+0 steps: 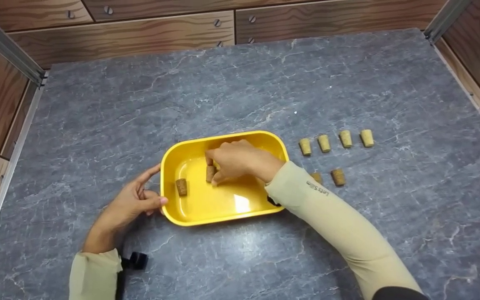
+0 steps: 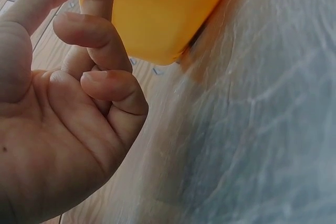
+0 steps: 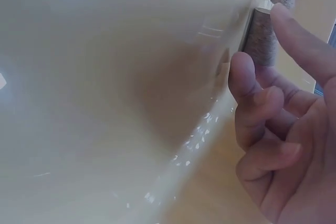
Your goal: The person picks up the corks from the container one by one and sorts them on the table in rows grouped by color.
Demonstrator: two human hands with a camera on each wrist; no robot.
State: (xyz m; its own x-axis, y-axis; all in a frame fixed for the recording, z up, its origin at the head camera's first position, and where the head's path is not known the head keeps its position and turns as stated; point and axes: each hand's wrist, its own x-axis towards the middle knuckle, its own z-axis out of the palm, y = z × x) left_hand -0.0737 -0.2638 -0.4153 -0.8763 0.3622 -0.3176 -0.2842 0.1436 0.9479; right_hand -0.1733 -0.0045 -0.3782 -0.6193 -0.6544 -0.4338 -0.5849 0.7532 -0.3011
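A yellow plastic tray (image 1: 223,218) with rounded corners stands on the table. My left hand (image 1: 133,198) holds its left end, thumb at the rim and the other fingers along the outer wall; the left wrist view shows this hand (image 2: 79,98) beside the tray wall (image 2: 152,19). Inside the tray, my right hand (image 1: 238,160) pinches a brown cork stopper (image 1: 210,173) between thumb and index finger, close to the floor. In the right wrist view that stopper (image 3: 261,38) stands between the fingertips. Another brown cork stopper (image 1: 181,187) is in the tray's left part.
Right of the tray, several pale cork stoppers (image 1: 345,138) form a row. Nearer me are two browner ones, one (image 1: 338,177) fully visible, the other (image 1: 316,177) partly behind my right sleeve. Wood-patterned panels (image 1: 140,35) border the grey marbled table (image 1: 140,100).
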